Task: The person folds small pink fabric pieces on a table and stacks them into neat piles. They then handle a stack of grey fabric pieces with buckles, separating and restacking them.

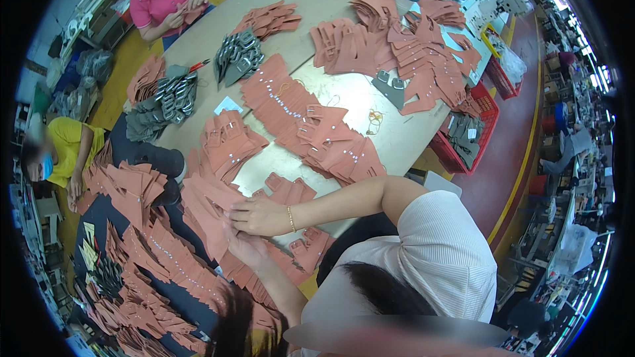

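Note:
Both hands meet over a coral cut piece (210,206) of flat, flexible material at the near left of the table. My right hand (256,216), with a gold bracelet at the wrist, is closed on the edge of this piece. Just below it, my left hand (247,247) pinches the same edge, its fingertips partly hidden. Beyond my hands lies a stack of coral pieces (230,142) with cut-out slots. Near my right forearm are more slotted coral pieces (289,190), and others with buckle-shaped ends (311,246) lie under the arm.
Long fanned rows of coral pieces (281,102) cross the table (334,96). Grey-green pieces with metal buckles (239,56) lie farther off. Red crates (486,119) stand at the right. A dark surface at left bears more coral stacks (155,248). Two people work across and left.

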The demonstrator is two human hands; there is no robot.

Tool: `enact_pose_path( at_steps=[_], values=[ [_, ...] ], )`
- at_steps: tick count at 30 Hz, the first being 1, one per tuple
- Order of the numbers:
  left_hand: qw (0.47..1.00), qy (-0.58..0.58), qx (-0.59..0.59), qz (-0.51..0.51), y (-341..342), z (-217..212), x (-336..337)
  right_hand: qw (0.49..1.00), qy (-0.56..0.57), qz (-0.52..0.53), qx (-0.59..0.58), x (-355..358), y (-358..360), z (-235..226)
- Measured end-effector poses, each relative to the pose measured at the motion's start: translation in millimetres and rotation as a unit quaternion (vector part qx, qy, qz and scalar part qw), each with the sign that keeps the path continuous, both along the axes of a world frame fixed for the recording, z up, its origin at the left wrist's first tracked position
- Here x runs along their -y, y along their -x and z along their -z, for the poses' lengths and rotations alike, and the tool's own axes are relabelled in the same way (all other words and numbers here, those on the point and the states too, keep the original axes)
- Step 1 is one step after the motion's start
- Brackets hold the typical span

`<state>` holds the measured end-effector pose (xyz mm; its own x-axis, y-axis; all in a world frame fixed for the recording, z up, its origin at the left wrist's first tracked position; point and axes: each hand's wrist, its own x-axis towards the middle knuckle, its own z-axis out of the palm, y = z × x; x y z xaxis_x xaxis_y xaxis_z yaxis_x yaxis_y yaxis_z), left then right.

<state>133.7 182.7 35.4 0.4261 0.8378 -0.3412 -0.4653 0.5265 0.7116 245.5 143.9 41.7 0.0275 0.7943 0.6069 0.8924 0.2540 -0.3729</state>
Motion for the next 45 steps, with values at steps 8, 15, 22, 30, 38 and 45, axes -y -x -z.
enact_pose_path(
  at_steps=[8,15,22,30,38,45],
  values=[
    [0.999,0.029,0.039,-0.015,-43,-35,5,0.802,0.253,-0.041,-0.539,94,-16,-20],
    [0.989,0.031,0.016,0.141,-124,-45,76,0.433,0.001,-0.016,-0.901,94,-84,-16],
    [0.969,-0.028,-0.069,0.237,-134,-43,82,0.485,-0.186,-0.139,-0.843,134,-245,60],
    [0.959,0.08,-0.228,0.152,-63,3,74,0.394,-0.187,0.225,-0.871,167,-383,210],
    [0.947,0.162,-0.251,0.122,-6,52,78,0.454,-0.032,0.442,-0.773,163,-383,209],
    [0.944,0.305,-0.065,0.104,15,103,103,0.551,0.145,0.427,-0.702,151,-363,177]
  ],
)
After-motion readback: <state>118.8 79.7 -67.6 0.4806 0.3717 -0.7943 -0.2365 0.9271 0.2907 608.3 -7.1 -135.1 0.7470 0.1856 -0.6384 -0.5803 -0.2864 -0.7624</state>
